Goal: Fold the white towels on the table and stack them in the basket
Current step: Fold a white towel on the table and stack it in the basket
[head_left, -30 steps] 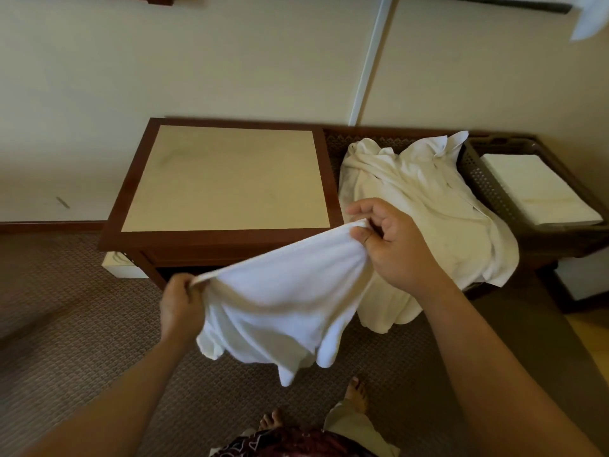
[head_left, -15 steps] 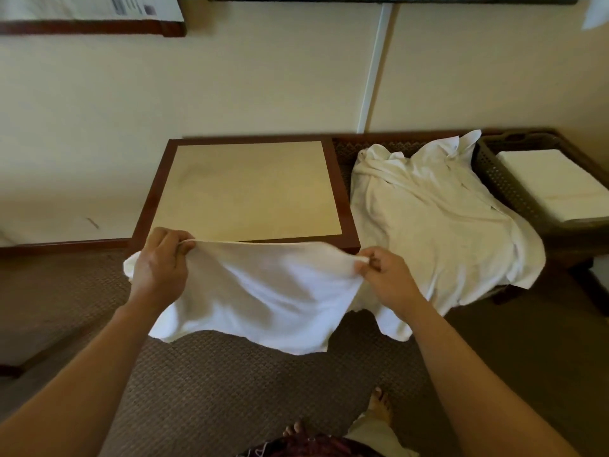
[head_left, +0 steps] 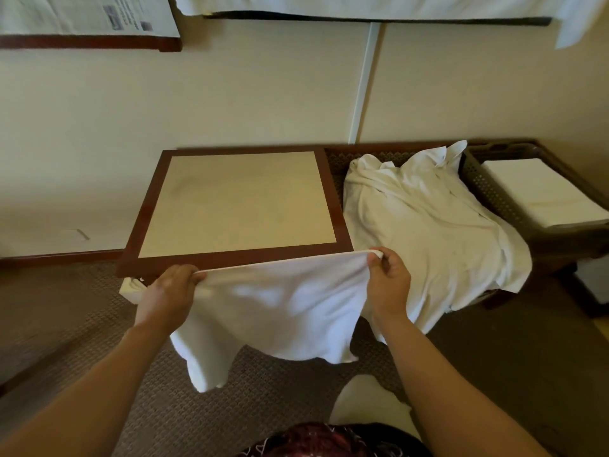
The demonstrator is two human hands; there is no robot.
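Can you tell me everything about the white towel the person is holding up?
The white towel looks like soft, plain cloth, unfolded. The left hand and right hand each pinch its top edge, stretched nearly straight before the table. The rest hangs loose and wrinkled above the carpet, its lower edge uneven.

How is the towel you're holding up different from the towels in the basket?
The held towel is unfolded and hangs in the air, pinched along its top edge by the left hand and right hand; the basket towels are folded flat and stacked in the brown basket. The held towel is rumpled with an uneven bottom edge; the basket towels form a neat rectangle. Both are white.
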